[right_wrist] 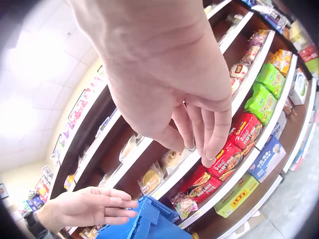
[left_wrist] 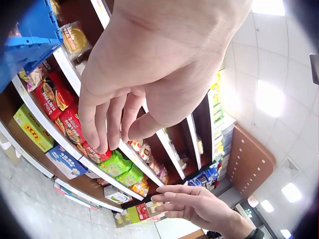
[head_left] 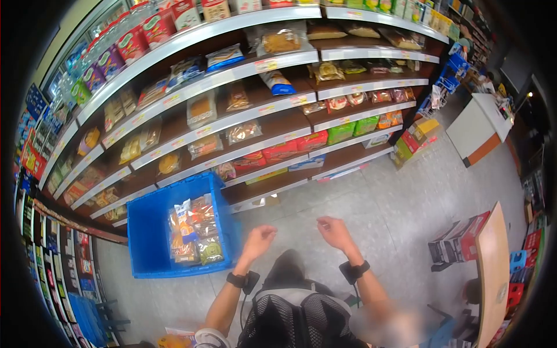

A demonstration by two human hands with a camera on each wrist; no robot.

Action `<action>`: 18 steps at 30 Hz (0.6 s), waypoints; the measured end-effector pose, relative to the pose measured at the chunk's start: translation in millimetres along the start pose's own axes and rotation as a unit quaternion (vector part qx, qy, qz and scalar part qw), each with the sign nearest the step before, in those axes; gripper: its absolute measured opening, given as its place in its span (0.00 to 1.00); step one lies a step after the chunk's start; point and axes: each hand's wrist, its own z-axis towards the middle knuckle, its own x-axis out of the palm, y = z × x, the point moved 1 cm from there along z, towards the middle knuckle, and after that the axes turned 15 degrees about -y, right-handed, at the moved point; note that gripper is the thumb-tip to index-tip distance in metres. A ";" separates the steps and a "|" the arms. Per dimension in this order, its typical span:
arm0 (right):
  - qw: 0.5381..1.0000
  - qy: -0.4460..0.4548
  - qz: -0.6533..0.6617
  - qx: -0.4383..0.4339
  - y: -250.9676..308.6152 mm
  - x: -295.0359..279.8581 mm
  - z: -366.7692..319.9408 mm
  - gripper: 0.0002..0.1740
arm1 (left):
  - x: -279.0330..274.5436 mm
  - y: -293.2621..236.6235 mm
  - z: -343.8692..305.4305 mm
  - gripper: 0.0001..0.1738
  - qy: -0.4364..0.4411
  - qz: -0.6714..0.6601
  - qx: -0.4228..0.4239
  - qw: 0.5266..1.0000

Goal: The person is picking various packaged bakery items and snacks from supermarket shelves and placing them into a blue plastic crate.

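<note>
Both hands are held in mid-air before the shelves, apart from each other and holding nothing. My left hand [head_left: 259, 239] is just right of the blue crate [head_left: 154, 271]; its fingers hang loosely bent in the left wrist view. My right hand [head_left: 336, 233] hovers over the grey floor, fingers likewise relaxed in the right wrist view. Inside the crate, packaged breads and snacks [head_left: 200, 229] are piled toward the right side. Red noodle packs [right_wrist: 224, 162] and green packs [right_wrist: 269, 79] sit on a low shelf beyond the hands.
Tiered shelves [head_left: 232, 124] with packaged bread curve across the front. At the right stand a wooden-topped table [head_left: 493, 272] and a white counter [head_left: 473, 127]. Cartons [head_left: 415, 142] rest on the floor by the shelf end. A blue stool [head_left: 87, 316] is at lower left.
</note>
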 end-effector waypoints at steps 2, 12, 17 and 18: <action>1.000 -0.002 0.003 0.004 -18.1 -9.5 3.2 0.16 | 19.7 -6.5 9.6 0.11 0.020 0.005 0.007 1.000; 0.999 -0.002 -0.012 0.052 -90.2 -93.3 81.2 0.15 | 148.6 -27.5 87.0 0.10 0.070 -0.022 -0.018 0.997; 0.998 -0.002 -0.029 0.059 -120.8 -148.8 133.3 0.15 | 225.3 -54.9 139.5 0.10 0.082 -0.034 -0.017 0.996; 0.998 0.005 -0.037 0.058 -127.7 -160.3 143.9 0.15 | 240.1 -65.9 151.7 0.10 0.090 -0.027 -0.014 0.995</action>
